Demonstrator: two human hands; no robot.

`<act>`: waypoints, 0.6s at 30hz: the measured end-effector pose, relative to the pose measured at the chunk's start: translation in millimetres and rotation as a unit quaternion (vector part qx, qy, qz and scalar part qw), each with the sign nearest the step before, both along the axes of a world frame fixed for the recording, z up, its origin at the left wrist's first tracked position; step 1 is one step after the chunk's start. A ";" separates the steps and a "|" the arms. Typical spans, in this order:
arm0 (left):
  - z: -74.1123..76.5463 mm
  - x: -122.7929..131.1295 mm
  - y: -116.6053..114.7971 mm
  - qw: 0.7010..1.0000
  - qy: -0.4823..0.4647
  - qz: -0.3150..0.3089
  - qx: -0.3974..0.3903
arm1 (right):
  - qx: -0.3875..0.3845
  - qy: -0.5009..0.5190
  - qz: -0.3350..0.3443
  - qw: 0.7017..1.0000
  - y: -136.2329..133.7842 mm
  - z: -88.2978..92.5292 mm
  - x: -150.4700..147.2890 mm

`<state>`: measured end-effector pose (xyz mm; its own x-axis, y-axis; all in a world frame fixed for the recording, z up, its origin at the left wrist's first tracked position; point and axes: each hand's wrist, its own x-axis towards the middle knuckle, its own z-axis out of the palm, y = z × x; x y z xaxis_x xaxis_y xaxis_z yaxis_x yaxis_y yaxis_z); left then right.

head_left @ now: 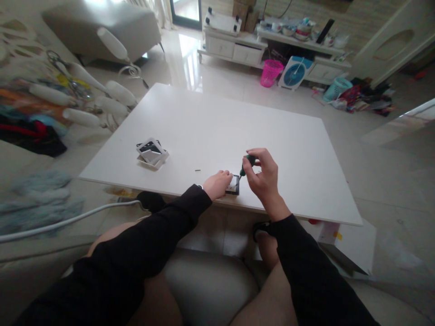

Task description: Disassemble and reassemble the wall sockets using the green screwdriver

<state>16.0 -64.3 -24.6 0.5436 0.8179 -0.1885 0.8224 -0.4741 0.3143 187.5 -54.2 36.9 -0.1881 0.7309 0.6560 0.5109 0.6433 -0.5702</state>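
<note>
My right hand [263, 174] is closed around the green handle of a screwdriver [250, 160]. The screwdriver tilts down to the left, and its tip meets a small white and black wall socket [233, 186] near the table's front edge. My left hand [218, 184] is closed on the socket's left side, pressing it against the tabletop; the fingers hide part of it. Left of that hand lies a small dark screw-like piece [197, 170]. Farther left, white and black frame plates [152, 153] are stacked loosely.
The white table [217, 131] spans the middle. Beyond its left end stands a lamp with white shades [115, 43]. Across the floor are a low cabinet [234, 50], a pink basket [271, 72] and a blue fan [294, 73]. A white cable [84, 214] runs at lower left.
</note>
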 end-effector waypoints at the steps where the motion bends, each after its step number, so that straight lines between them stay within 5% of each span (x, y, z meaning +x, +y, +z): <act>1: -0.6 0.1 0.2 1.000 0.000 0.000 0.000 | 0.009 0.005 0.010 1.000 -0.3 0.6 0.2; 12: 6.3 1.8 -1.3 1.000 0.021 -0.006 0.003 | 0.042 -0.022 -0.007 0.999 -6.3 4.8 7.3; 18: 7.1 2.8 -0.7 1.000 0.021 -0.004 0.003 | 0.049 -0.012 0.041 0.998 -13.4 4.3 14.7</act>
